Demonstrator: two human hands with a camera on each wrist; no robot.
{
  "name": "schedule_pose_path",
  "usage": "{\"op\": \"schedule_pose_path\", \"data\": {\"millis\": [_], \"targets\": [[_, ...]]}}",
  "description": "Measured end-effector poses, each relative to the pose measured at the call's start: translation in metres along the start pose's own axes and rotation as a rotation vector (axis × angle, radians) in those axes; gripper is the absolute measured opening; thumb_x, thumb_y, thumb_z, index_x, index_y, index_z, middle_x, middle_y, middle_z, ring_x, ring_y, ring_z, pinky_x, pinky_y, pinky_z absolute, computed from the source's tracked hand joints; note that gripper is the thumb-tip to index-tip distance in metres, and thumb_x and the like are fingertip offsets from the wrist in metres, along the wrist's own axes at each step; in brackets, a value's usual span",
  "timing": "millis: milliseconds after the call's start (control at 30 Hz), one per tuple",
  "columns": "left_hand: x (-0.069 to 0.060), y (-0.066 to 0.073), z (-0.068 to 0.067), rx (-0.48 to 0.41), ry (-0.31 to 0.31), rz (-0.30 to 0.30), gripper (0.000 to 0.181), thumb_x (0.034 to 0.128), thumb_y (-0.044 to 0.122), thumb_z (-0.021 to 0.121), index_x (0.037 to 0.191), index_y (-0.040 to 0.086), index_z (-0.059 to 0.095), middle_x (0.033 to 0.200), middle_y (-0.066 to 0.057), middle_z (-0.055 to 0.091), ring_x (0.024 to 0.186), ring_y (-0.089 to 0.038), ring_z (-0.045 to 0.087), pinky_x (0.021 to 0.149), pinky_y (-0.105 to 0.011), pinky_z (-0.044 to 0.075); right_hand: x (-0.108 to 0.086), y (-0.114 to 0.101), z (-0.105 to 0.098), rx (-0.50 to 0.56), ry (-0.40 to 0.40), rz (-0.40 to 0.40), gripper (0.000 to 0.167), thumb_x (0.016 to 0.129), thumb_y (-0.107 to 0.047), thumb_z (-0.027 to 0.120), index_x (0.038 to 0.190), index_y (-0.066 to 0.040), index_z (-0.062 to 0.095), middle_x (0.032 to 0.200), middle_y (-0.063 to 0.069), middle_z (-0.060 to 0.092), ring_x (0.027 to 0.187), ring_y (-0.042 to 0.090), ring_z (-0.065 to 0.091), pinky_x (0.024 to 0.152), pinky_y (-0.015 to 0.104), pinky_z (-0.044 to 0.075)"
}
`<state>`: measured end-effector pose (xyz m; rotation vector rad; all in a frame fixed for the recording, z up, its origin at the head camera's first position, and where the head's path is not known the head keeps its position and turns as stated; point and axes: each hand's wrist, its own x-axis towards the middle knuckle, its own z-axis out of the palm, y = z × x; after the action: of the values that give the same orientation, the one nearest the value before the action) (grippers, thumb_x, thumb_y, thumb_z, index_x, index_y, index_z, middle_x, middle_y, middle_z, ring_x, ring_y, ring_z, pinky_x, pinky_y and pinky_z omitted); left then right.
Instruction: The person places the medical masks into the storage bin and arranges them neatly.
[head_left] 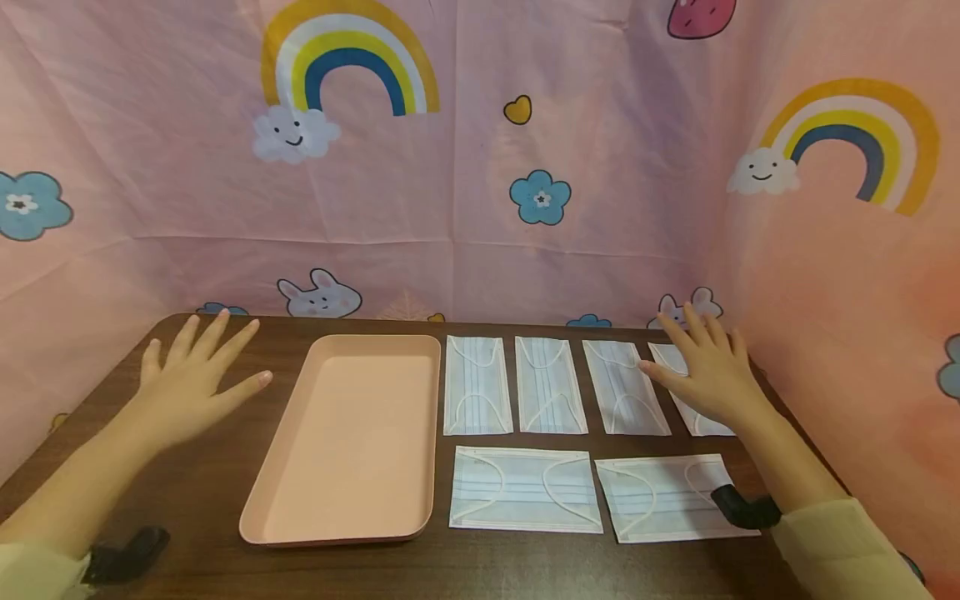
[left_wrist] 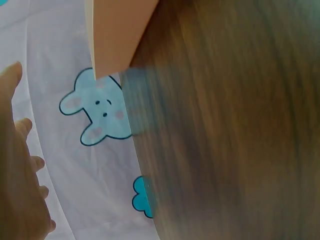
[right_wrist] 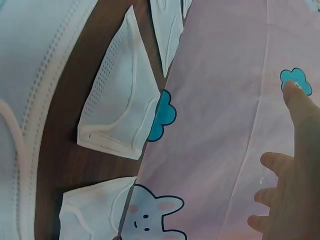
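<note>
Spread fingers show on my left hand point(head_left: 183, 387), held over the table left of a shallow pink tray point(head_left: 360, 450); it grips nothing. My right hand point(head_left: 708, 367), fingers also spread, hovers over the far right of the table, partly hiding a face mask point(head_left: 716, 423) at the end of the back row. Pale blue masks with white ear loops lie flat in that row, among them one beside the tray point(head_left: 477, 385). Two more masks, one in the middle point(head_left: 525, 489) and one at the right point(head_left: 667, 500), lie sideways in front. The right wrist view shows a mask point(right_wrist: 120, 90) near that hand.
The dark wooden table point(head_left: 525, 571) is enclosed by pink cloth point(head_left: 480, 167) printed with rainbows, flowers and rabbits. Its back edge meets the cloth. Black straps or mounts point(head_left: 127, 554) sit at both wrists.
</note>
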<state>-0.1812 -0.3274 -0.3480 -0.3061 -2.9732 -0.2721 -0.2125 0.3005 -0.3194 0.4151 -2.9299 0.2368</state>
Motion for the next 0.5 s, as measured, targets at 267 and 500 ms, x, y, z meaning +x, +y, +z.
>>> {"op": "schedule_pose_path", "data": {"millis": [267, 500], "targets": [[-0.011, 0.011, 0.008, -0.081, 0.099, 0.051, 0.077, 0.0948, 0.049, 0.052, 0.155, 0.021, 0.012, 0.157, -0.021, 0.002, 0.140, -0.045, -0.006, 0.098, -0.070, -0.014, -0.014, -0.012, 0.002, 0.045, 0.059, -0.027, 0.082, 0.091, -0.058, 0.051, 0.152, -0.011, 0.024, 0.156, 0.025, 0.008, 0.140, 0.046, 0.003, 0.103, 0.067, -0.004], [-0.017, 0.014, 0.017, -0.191, 0.170, 0.078, 0.076, 0.0942, 0.040, 0.057, 0.155, 0.017, 0.018, 0.154, -0.026, 0.015, 0.139, -0.048, 0.005, 0.098, -0.073, -0.002, -0.025, -0.026, 0.008, 0.105, 0.109, -0.073, 0.077, 0.091, -0.053, 0.055, 0.151, -0.012, 0.029, 0.156, 0.023, 0.014, 0.140, 0.043, 0.009, 0.105, 0.065, 0.001]]}}
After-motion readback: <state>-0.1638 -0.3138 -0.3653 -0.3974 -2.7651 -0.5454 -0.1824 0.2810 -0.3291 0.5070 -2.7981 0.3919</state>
